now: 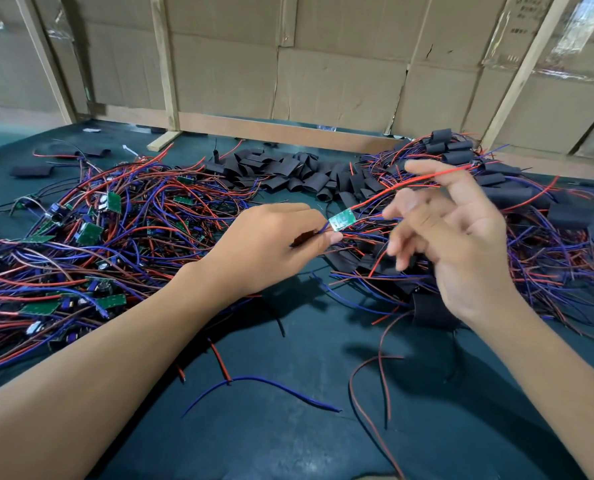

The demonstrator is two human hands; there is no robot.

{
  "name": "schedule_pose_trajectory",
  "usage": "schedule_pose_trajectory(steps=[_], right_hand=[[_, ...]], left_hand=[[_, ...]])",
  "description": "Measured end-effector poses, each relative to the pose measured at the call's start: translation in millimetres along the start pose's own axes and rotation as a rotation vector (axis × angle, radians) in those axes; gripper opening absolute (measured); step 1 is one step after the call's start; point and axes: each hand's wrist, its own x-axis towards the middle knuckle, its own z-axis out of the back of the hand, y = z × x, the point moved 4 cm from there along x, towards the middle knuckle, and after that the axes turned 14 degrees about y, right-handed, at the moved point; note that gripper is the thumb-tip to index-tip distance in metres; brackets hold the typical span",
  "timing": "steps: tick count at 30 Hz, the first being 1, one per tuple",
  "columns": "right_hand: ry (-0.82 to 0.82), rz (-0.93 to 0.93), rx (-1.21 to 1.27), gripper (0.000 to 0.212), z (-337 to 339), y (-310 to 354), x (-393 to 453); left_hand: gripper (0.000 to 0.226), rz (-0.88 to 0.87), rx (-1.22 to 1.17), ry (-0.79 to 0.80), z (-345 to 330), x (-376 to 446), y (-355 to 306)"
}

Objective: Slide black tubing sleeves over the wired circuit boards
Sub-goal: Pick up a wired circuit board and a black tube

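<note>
My left hand [268, 244] pinches a small green circuit board [341, 220] by its near end, with blue and dark red wires trailing under the fingers. A red wire [410, 184] runs from the board up to my right hand [462, 244], whose blurred fingers are spread, with the wire passing over the index finger. A heap of flat black tubing sleeves [288, 174] lies beyond the hands. Bare wired boards [91, 233] are piled at the left. Sleeved boards [455, 150] lie in the tangle at the back right.
Everything rests on a dark green table mat [288, 427]. Loose blue wire [264, 382] and red wire [382, 386] lie near me. A wooden frame [275, 128] with cardboard sheets closes the table's far edge.
</note>
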Motion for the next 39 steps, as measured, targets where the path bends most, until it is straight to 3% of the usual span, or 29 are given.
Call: schedule_pose_trajectory(steps=[3, 9, 11, 14, 20, 25, 31, 34, 36, 39], right_hand=[[0.074, -0.107, 0.196, 0.074, -8, -7, 1], [0.058, -0.269, 0.431, 0.098, -11, -19, 0], [0.139, -0.288, 0.381, 0.091, -15, -20, 0], [0.256, -0.230, 0.244, 0.050, -25, -18, -2], [0.121, -0.186, 0.152, 0.017, -19, -17, -1], [-0.077, -0.172, 0.288, 0.006, -1, -11, 2], [0.164, -0.312, 0.407, 0.028, -14, -16, 1], [0.162, -0.322, 0.465, 0.026, -22, -17, -1], [0.130, -0.316, 0.489, 0.019, -22, -17, -1], [0.048, -0.321, 0.591, 0.016, -15, -13, 1]], left_hand=[[0.035, -0.032, -0.001, -0.029, 2, 0, -6], [0.026, -0.005, -0.101, -0.155, 9, -3, -8], [0.028, -0.019, -0.064, -0.166, 12, -4, -11], [0.027, -0.075, -0.003, -0.135, 12, -4, -19], [0.025, -0.111, -0.001, -0.067, 11, -3, -17], [0.024, -0.061, -0.042, -0.073, 11, -3, -11], [0.022, -0.040, -0.048, -0.064, 8, -2, -13], [0.024, -0.065, -0.072, -0.039, 9, -5, -16], [0.027, -0.045, -0.204, 0.009, 11, -3, -13], [0.042, 0.141, -0.845, 0.224, 18, 9, 7]])
